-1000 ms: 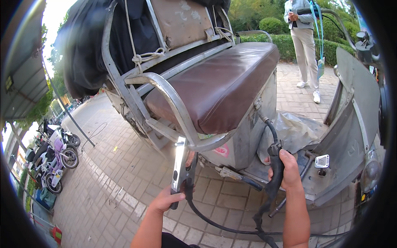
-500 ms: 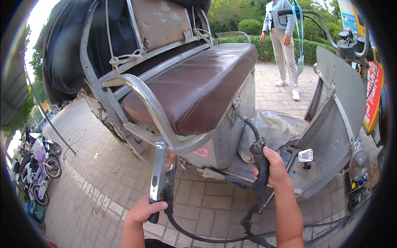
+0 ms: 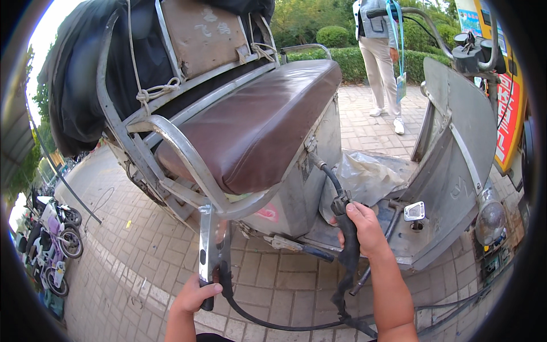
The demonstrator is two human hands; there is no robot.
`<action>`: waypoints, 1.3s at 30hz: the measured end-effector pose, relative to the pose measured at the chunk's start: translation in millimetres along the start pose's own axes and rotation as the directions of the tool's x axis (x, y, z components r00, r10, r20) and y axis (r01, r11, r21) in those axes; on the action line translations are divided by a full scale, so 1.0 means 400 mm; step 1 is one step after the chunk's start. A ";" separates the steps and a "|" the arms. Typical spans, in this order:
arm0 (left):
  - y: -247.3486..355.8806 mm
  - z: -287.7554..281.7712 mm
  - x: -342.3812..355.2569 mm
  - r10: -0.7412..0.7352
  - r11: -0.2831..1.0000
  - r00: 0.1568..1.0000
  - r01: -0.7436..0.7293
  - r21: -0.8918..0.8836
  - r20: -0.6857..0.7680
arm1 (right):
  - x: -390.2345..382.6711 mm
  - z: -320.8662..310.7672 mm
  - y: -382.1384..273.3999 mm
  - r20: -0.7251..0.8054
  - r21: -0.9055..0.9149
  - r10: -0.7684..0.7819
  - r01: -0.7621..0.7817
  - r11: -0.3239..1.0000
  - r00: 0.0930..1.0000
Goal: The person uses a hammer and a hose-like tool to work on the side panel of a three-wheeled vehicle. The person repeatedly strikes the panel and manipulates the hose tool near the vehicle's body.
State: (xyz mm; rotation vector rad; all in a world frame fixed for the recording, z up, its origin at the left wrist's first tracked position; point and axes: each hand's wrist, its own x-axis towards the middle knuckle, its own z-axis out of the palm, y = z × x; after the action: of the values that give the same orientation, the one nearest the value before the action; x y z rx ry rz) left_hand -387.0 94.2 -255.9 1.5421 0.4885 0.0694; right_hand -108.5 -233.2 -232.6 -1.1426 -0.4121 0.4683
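Observation:
My left hand is closed on the black grip of a shiny metal clamp. The clamp's upper end meets the lower front of the bent armrest tube; whether its jaws bite there I cannot tell. From the clamp's second arm a black cable loops toward the right. In my right hand is a black, tape-wrapped handle, fingers curled round it. Its upper end joins a curved dark piece reaching the seat box; how they connect is unclear. The brown padded seat lies above both hands.
A crumpled plastic sheet covers part of the tricycle's footwell, near a pedal. The grey front shield rises at right. Beyond the seat a person stands on the paving. Parked scooters line the far left.
The whole scene has shifted slightly left in the picture. Both hands keep their holds, and the clamp still meets the armrest. The standing person's upper body sits higher in the picture.

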 end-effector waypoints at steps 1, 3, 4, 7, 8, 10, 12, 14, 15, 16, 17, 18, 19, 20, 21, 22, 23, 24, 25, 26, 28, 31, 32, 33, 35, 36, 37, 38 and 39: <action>0.002 0.000 -0.003 -0.003 1.000 1.000 0.003 -0.007 0.003 | -0.001 0.000 -0.002 0.000 0.008 0.007 -0.007 1.000 1.000; -0.011 -0.013 0.006 0.008 1.000 1.000 -0.008 -0.013 0.026 | -0.002 -0.003 -0.005 0.000 0.022 0.019 -0.019 1.000 1.000; -0.015 -0.016 0.014 0.038 0.999 0.998 -0.036 -0.034 0.042 | 0.000 -0.006 -0.007 0.004 0.015 0.022 -0.022 1.000 1.000; -0.015 -0.008 0.034 0.093 0.991 0.993 -0.085 -0.099 0.073 | 0.002 -0.018 -0.010 0.006 -0.001 0.018 -0.018 1.000 1.000; -0.009 0.001 0.031 0.091 0.989 0.993 -0.082 -0.120 0.070 | 0.002 -0.020 -0.013 0.007 -0.001 0.008 -0.008 1.000 1.000; -0.002 0.009 0.025 0.083 0.988 0.995 -0.075 -0.136 0.057 | -0.001 -0.021 -0.018 0.010 0.000 0.005 -0.005 1.000 1.000; 0.000 0.013 0.024 0.081 0.989 0.996 -0.075 -0.129 0.048 | -0.005 -0.020 -0.035 0.008 -0.004 0.007 -0.007 1.000 1.000; 0.002 0.013 0.022 0.079 0.990 0.995 -0.072 -0.121 0.055 | 0.000 -0.023 -0.023 0.013 0.000 0.018 -0.018 1.000 1.000; 0.003 0.013 0.023 0.080 0.990 0.995 -0.073 -0.118 0.059 | 0.003 -0.024 -0.017 0.016 0.001 0.021 -0.021 1.000 1.000; 0.003 0.015 0.025 0.082 0.990 0.995 -0.074 -0.118 0.058 | 0.005 -0.023 -0.012 0.014 0.006 0.014 -0.015 1.000 1.000; 0.003 0.016 0.026 0.083 0.990 0.995 -0.076 -0.119 0.057 | 0.007 -0.021 -0.008 0.012 0.011 0.008 -0.008 1.000 1.000; 0.002 0.016 0.025 0.082 0.990 0.995 -0.076 -0.118 0.053 | 0.008 -0.017 -0.003 0.012 0.018 0.003 -0.003 1.000 1.000; 0.005 0.018 0.023 0.086 0.990 0.995 -0.079 -0.121 0.050 | 0.008 -0.013 -0.001 0.014 0.011 -0.005 0.005 1.000 1.000; 0.009 0.023 0.021 0.089 0.989 0.995 -0.082 -0.123 0.046 | 0.007 -0.010 0.001 0.016 0.004 -0.013 0.013 1.000 1.000; 0.013 0.026 0.020 0.093 0.988 0.995 -0.087 -0.127 0.044 | 0.006 -0.007 0.000 0.018 -0.005 -0.023 0.024 1.000 1.000; 0.012 0.025 0.020 0.092 0.988 0.995 -0.086 -0.126 0.044 | 0.005 -0.003 -0.001 0.013 -0.009 -0.026 0.026 1.000 1.000; 0.011 0.024 0.019 0.091 0.989 0.995 -0.085 -0.124 0.043 | 0.003 -0.001 -0.001 0.007 -0.014 -0.028 0.028 1.000 1.000; 0.009 0.024 0.019 0.090 0.989 0.995 -0.085 -0.124 0.042 | 0.002 0.001 -0.001 0.003 -0.018 -0.031 0.031 0.999 1.000; 0.010 0.024 0.019 0.094 0.989 0.995 -0.087 -0.123 0.045 | 0.003 0.001 0.000 0.001 -0.015 -0.033 0.033 0.999 0.999; 0.011 0.024 0.019 0.097 0.988 0.994 -0.090 -0.123 0.049 | 0.005 0.001 0.002 0.000 -0.011 -0.036 0.036 0.999 0.999; 0.012 0.027 0.019 0.097 0.988 0.994 -0.090 -0.122 0.049 | 0.005 0.001 0.005 -0.002 0.012 -0.026 0.026 1.000 1.000; 0.017 0.032 0.015 0.099 0.989 0.994 -0.093 -0.119 0.044 | 0.006 0.000 -0.003 -0.001 0.074 0.010 -0.010 0.997 1.000; 0.013 0.029 0.015 0.101 0.988 0.994 -0.096 -0.118 0.043 | 0.009 -0.004 -0.002 0.002 0.099 0.026 -0.026 0.995 1.000; 0.011 0.027 0.015 0.105 0.988 0.994 -0.099 -0.118 0.042 | 0.012 -0.009 -0.001 0.004 0.124 0.041 -0.041 0.991 0.999; 0.005 0.024 0.017 0.104 0.988 0.994 -0.099 -0.116 0.040 | 0.013 -0.020 0.004 0.019 0.148 0.039 -0.041 0.988 0.999; 0.005 0.024 0.017 0.105 0.988 0.994 -0.100 -0.115 0.039 | 0.014 -0.024 0.007 0.027 0.160 0.037 -0.041 0.986 0.999; 0.007 0.024 0.017 0.107 0.988 0.993 -0.102 -0.113 0.042 | 0.016 -0.027 0.009 0.039 0.185 0.045 -0.051 0.981 0.998; 0.009 0.026 0.018 0.110 0.988 0.993 -0.104 -0.110 0.045 | 0.019 -0.029 0.010 0.051 0.209 0.052 -0.061 0.976 0.997; 0.011 0.027 0.017 0.112 0.988 0.993 -0.106 -0.108 0.047 | 0.020 -0.031 0.010 0.063 0.234 0.059 -0.073 0.969 0.996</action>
State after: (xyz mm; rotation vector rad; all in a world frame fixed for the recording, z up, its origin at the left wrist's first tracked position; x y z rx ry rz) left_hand -376.1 86.7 -253.9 1.4626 0.3528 0.1363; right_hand -95.9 -237.0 -240.0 -0.9157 -0.3572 0.5927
